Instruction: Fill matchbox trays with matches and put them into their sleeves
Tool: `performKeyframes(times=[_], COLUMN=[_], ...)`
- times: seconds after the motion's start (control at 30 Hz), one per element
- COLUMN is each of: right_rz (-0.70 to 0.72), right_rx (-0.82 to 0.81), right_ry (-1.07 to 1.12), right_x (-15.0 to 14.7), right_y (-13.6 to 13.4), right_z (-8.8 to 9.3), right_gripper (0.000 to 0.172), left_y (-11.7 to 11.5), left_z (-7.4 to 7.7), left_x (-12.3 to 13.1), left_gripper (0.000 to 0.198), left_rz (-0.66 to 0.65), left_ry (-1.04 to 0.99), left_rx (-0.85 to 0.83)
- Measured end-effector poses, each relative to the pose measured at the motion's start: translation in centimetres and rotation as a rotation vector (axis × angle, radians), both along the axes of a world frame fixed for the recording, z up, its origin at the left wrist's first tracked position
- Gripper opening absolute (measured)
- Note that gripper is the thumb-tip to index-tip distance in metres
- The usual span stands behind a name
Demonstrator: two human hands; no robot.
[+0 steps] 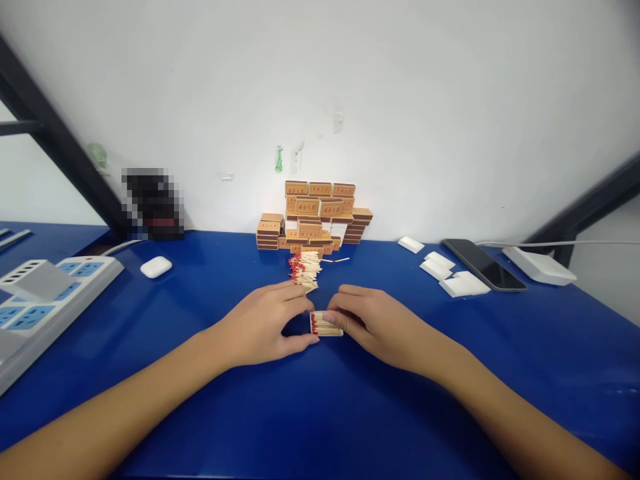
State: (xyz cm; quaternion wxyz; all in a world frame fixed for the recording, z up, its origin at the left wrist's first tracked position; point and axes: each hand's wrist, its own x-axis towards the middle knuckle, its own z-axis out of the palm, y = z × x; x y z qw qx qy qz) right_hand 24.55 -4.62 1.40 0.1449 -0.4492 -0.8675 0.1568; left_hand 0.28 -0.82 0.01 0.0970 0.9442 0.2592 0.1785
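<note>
A small white matchbox tray (327, 334) lies on the blue table, filled with red-headed matches (323, 325) whose heads point left. My left hand (273, 320) steadies the tray's left end, index finger at the far corner and thumb at the near corner. Over the right part of the tray, my right hand (373, 323) has thumb and index finger closed together on the matches; their tips partly cover the sticks. Just beyond my hands is a loose pile of matches (307, 270), heads mostly to the left. A couple of stray matches (341, 260) lie right of it.
Stacked orange matchbox sleeves (320, 208) stand against the wall. White trays (436, 267) and a phone (483, 265) lie at the right, beside a white device (540, 265). A white earbud case (156, 267) and a power strip (55, 300) are at the left.
</note>
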Motion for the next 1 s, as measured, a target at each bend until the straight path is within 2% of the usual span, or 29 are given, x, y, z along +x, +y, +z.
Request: performKeyframes(times=[0.17,0.4,0.5,0.63,0.77,0.87,1.0], right_rz=[-0.013,-0.065,-0.181,-0.342,-0.347,-0.306,-0.289], right_rx=[-0.008,0.055,0.123,0.111,0.055,-0.004,-0.008], right_ry=[0.012,0.084,0.122,0.096,0.058,0.028,0.01], right_x=[0.0,0.7,2.1,4.2,5.0,4.8,4.1], right_y=[0.1,0.5,2.4,7.1,11.1,12.0,11.5], right_z=[-0.1,-0.1,-0.4,-1.1,-1.3,-1.1,-0.6], right_gripper=[0.037,0.029,0.016,0.008,0.008,0.011,0.016], left_y=[0.0,0.0,0.1,0.2,0.2,0.2,0.4], left_z=[-0.1,-0.2,-0.3,-0.3,-0.2,0.0,-0.1], left_x=[-0.1,-0.2,-0.2,-0.3,-0.3,-0.4,-0.4], left_gripper=[0.02,0.022,0.025,0.028,0.029,0.028,0.029], left_rz=[0.006,0.005,0.006,0.009,0.013,0.024,0.025], left_ry=[0.003,0.002,-0.004,0.006,0.013,0.02,0.032], left_rx=[-0.007,-0.01,-0.018,-0.024,-0.016,-0.012,-0.007])
